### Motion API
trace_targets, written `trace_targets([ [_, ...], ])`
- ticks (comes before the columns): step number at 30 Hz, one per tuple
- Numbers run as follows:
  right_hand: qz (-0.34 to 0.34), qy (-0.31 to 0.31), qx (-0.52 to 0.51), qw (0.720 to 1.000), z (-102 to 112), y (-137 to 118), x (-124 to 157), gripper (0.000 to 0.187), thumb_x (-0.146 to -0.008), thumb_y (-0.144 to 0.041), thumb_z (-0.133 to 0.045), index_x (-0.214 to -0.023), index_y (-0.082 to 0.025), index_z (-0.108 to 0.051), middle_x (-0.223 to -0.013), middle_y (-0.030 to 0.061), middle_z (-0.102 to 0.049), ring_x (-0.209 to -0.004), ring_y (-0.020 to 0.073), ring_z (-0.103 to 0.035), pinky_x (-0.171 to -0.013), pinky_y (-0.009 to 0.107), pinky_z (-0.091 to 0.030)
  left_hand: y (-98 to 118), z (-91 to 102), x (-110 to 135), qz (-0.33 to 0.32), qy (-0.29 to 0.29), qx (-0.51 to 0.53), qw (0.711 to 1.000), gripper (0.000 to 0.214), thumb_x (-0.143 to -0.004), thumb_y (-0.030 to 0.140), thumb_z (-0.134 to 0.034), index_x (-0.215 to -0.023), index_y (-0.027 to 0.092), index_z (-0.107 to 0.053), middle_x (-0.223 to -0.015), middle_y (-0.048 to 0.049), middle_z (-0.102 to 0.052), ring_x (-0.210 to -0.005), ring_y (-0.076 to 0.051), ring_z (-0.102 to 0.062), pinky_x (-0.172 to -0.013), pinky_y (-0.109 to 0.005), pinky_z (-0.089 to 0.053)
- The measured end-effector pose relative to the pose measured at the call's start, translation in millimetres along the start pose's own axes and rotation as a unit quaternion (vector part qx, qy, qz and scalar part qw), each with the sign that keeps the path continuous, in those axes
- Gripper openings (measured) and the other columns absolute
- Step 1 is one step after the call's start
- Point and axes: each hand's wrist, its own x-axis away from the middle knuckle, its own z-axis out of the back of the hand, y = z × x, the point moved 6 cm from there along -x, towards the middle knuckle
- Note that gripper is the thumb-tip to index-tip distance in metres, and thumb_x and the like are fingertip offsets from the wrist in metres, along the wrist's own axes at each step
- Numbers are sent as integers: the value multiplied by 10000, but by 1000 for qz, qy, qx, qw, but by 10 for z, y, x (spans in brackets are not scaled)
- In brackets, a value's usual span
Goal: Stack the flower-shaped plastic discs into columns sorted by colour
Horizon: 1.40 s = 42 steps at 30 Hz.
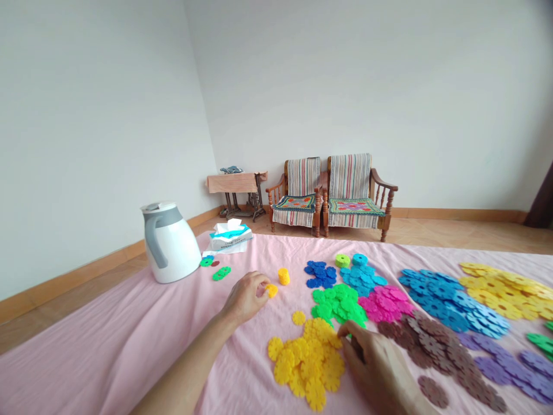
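**Reaching with both hands over the wide pink cloth [129,346]**

A white plastic jug [170,242] with a grey handle stands far left. Your right hand [375,360] sits at the edge of the loose pile of yellow flower-shaped plastic discs [309,360], fingers curled together; whether they grip one you cannot tell. Your left hand [246,297] pinches a single yellow disc [272,290] between thumb and fingertips, near a short yellow stack [283,276].
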Motion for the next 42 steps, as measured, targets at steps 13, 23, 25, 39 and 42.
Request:
trace_targets([
  [13, 2, 29, -2, 1000, 3, -9, 3, 252, -828, -259, -342, -803, -247, -592, -624, -13, -664, -572, 150, -597, -524, 251, -281, 81, -93, 29, 12, 2, -4, 1000, 231, -700, 193, -623, -930, 207, -617, -923, -33, -601, -900, -201, -549, -818, -303, -429],
  [23, -4, 8, -4, 1000, -16, 7, 1, 240, -832, -273, -346, -829, -261, -586, -632, -25, -659, -595, 152, -605, -531, 239, -290, 75, -143, 19, 25, 28, -14, 999, 243, -709, 245, -647, -941, 199, -597, -924, -36, -610, -903, -200, -553, -817, -305, -425],
  [25, -5, 13, -6, 1000, -10, 4, 3, 241, -832, -275, -344, -821, -261, -584, -639, -23, -661, -608, 156, -611, -537, 242, -293, 97, -139, 18, 23, 31, -22, 999, 211, -714, 246, -641, -916, 204, -599, -915, -33, -607, -895, -198, -549, -809, -302, -422],
  [39, -3, 40, -8, 999, 12, -13, 15, 247, -814, -255, -346, -782, -250, -590, -619, -16, -657, -581, 152, -603, -534, 251, -290, 124, -177, -2, 29, 12, -47, 998, 99, -752, 132, -536, -769, 195, -610, -802, -20, -588, -820, -174, -541, -737, -265, -406],
  [42, -2, 40, -7, 999, 12, -14, 15, 248, -814, -255, -341, -785, -248, -587, -622, -14, -662, -581, 156, -604, -536, 252, -297, 117, -164, -4, 26, 11, -32, 999, 104, -744, 151, -561, -816, 197, -620, -834, -25, -597, -843, -186, -550, -766, -283, -418],
])
